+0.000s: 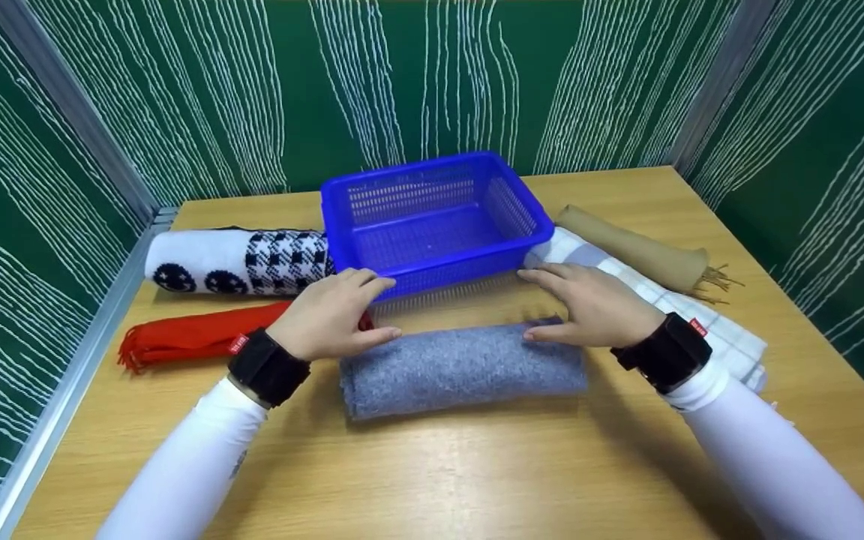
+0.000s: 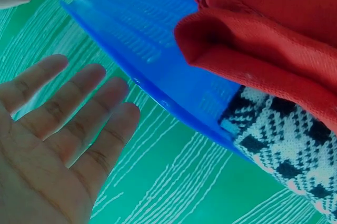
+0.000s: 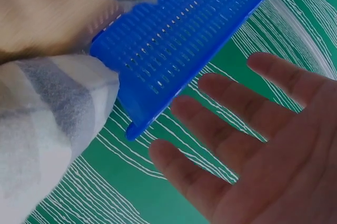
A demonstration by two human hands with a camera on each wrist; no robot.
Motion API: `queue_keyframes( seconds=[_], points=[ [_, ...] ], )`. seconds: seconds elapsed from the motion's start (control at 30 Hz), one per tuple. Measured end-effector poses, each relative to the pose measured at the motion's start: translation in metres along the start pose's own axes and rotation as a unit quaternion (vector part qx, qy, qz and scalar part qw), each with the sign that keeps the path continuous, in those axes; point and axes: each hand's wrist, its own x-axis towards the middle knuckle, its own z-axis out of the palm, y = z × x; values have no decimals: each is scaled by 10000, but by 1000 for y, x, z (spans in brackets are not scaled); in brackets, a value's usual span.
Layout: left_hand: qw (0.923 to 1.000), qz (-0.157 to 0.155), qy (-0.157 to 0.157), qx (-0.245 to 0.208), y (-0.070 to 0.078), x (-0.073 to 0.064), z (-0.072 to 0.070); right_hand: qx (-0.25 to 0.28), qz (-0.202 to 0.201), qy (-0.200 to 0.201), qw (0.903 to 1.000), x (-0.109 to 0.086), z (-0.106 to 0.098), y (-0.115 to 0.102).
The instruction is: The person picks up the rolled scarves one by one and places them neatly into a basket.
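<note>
A rolled grey scarf lies across the table in front of a blue plastic basket. Above the left end of the roll is my left hand, its fingers extended and holding nothing. My right hand hovers over the roll's right end, also holding nothing. Both palms face inward, and the wrist views show the fingers spread and nearly straight. Beside the left hand lies a folded red scarf with fringe. A white plaid scarf extends past the right hand, partly hidden by it.
A black-and-white patterned knit roll lies left of the basket. To the right is a tan fringed scarf roll. Green panels with white wavy lines stand along the back and sides of the wooden table.
</note>
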Motion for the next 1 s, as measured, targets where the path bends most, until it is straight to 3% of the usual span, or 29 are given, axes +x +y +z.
queue_keyframes(
  seconds=[0.2,0.5,0.87,1.0],
  points=[
    [9999,172,-22,-7,4,0,2,61,-55,-94,9999,0,5,0],
    [9984,304,-289,-380,7,-1,5,135,-46,-296,9995,-1,11,-1],
    [9897,198,-1255,-659,11,-3,14,384,-168,-554,9976,-1,21,-6],
    [9869,191,-1438,-710,11,-3,19,408,-301,-565,9971,-1,24,-8]
  ],
)
